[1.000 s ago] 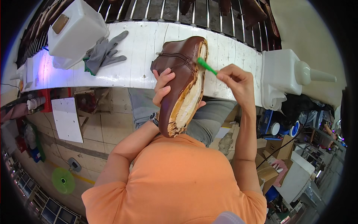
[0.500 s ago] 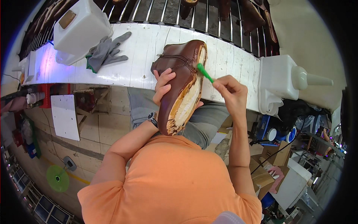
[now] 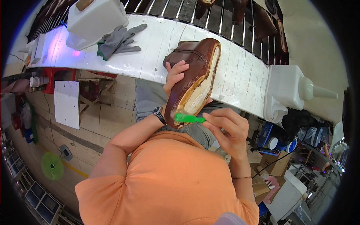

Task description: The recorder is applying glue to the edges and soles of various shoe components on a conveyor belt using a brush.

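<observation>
A dark brown leather boot point(image 3: 187, 62) with a side zipper is tilted in front of me, its pale, unsoled bottom facing right and its toe end toward my body. My left hand point(image 3: 175, 78) wraps round the boot's side, the fingers over the leather and a fingertip showing past the far edge of the bottom. In my right hand point(image 3: 228, 129) the handle of a small green brush point(image 3: 190, 118) is pinched between thumb and fingers. The brush's head lies against the toe end, at the border of leather and bottom; its bristles are blurred.
Behind the boot runs a white worktable point(image 3: 157, 41), with a grey glove point(image 3: 120, 42) and a white plastic container point(image 3: 95, 22) at left. A white container with a nozzle point(image 3: 287, 88) stands at right. Beyond lies a roller conveyor point(image 3: 195, 13) carrying more brown boots.
My right hand has brought the brush from the boot's middle edge down to the toe end. My left hand keeps its grip on the boot. The whole view has shifted slightly.
</observation>
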{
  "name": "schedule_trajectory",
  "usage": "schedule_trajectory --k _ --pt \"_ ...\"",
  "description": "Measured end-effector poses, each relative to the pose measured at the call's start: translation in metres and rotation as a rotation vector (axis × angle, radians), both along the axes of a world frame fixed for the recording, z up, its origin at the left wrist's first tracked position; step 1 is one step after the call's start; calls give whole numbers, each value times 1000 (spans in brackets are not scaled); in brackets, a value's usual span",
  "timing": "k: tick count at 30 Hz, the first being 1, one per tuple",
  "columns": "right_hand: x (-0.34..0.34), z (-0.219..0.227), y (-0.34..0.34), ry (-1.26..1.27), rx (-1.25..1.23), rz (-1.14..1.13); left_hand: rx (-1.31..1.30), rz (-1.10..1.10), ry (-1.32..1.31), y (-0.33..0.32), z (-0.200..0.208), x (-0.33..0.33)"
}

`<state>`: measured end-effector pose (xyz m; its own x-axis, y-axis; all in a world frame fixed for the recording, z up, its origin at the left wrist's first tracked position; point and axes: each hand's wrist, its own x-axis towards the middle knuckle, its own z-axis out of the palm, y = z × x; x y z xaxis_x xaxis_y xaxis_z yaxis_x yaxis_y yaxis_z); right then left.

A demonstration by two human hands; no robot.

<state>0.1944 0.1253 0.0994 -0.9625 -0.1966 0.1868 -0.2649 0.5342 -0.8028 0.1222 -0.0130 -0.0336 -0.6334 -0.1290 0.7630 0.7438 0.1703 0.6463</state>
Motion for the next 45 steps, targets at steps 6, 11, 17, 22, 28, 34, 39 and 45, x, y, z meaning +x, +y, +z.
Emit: schedule_trajectory --k 6,11,17,22,28,34,39,45 --pt "-27 -2 2 91 -49 -242 -65 -112 26 -9 4 -5" --pt "0 13 -1 51 123 -12 -57 -136 -30 -10 5 -5" --pt "-16 -7 12 -67 -187 -302 -90 3 -32 -4 12 -7" --pt "6 -5 5 -185 -395 -172 -47 -115 -15 -5 21 -17" --pt "-1 12 3 -108 -316 -171 -216 -193 -10 -10 33 -17" --pt "-10 26 9 43 -271 -219 -316 -391 -167 -29 65 -13" --pt "-2 45 12 108 -163 -157 -486 -561 -297 -44 95 -11" --pt "-23 50 18 249 -84 -88 -501 -854 -479 -51 116 -40"
